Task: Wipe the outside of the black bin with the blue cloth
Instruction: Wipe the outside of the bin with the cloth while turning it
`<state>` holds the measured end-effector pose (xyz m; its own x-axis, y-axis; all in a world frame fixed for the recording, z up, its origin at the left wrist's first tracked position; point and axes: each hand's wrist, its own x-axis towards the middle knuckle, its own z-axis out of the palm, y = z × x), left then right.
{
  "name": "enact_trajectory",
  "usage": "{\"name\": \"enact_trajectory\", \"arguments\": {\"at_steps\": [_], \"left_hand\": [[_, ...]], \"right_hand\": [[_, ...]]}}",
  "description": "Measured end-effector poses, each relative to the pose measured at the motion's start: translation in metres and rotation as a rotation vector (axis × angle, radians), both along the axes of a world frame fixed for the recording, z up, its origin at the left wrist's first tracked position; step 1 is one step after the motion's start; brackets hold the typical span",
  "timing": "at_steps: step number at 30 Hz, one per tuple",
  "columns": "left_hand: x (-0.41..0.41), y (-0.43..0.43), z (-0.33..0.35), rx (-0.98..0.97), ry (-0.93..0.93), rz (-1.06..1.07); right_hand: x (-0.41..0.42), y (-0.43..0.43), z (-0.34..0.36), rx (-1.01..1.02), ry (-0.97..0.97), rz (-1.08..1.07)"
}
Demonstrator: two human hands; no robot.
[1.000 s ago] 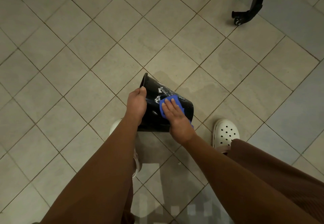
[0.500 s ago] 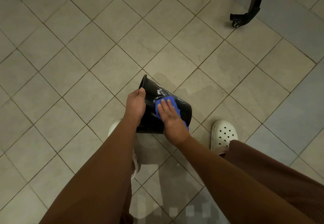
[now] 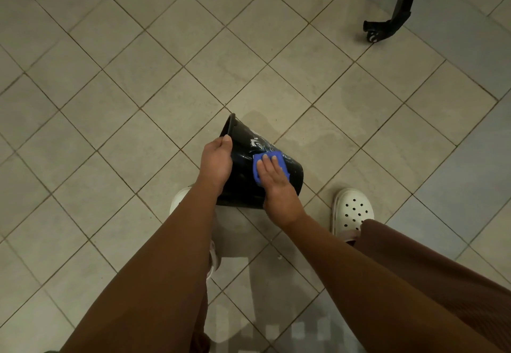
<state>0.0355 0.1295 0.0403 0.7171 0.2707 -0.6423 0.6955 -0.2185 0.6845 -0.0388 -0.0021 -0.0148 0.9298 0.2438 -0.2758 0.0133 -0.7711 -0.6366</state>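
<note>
My left hand [image 3: 217, 163] grips the rim of the black bin [image 3: 243, 184], holding it tilted on its side over the tiled floor [image 3: 138, 76], near my shoes [image 3: 352, 211]. My right hand [image 3: 276, 186] presses the blue cloth [image 3: 256, 168] flat against the bin's upper wall, fingers straight. In the last second the cloth has slid slightly towards the rim, up to the white streaks. I judge the wiping is underway, with much of the wall left.

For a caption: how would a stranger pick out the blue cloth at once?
Against the tiled floor, find the tilted black bin the left hand grips. The blue cloth lies on its wall under the right hand, the only blue thing.
</note>
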Motion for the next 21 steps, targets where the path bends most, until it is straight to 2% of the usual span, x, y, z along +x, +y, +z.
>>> {"name": "enact_trajectory", "arguments": {"at_steps": [5, 9, 11, 13, 16, 21], "left_hand": [[0.000, -0.002, -0.001, 0.003, -0.013, -0.039], [-0.001, -0.002, 0.000, 0.001, -0.007, -0.045], [-0.001, -0.002, 0.001, -0.003, 0.000, -0.047], [0.000, -0.002, 0.001, -0.005, 0.003, -0.029], [0.001, -0.001, -0.001, -0.004, 0.011, -0.024], [0.001, -0.004, -0.001, -0.029, 0.010, -0.032]], "right_hand": [[0.023, 0.007, 0.004, -0.006, -0.046, 0.084], [0.032, 0.007, 0.008, -0.045, 0.153, -0.077], [0.028, 0.006, 0.009, -0.066, 0.187, -0.137], [0.017, 0.009, 0.011, -0.053, 0.098, -0.103], [0.003, 0.018, 0.008, 0.013, -0.043, 0.068], [0.027, 0.024, 0.010, 0.043, -0.044, 0.103]]}}
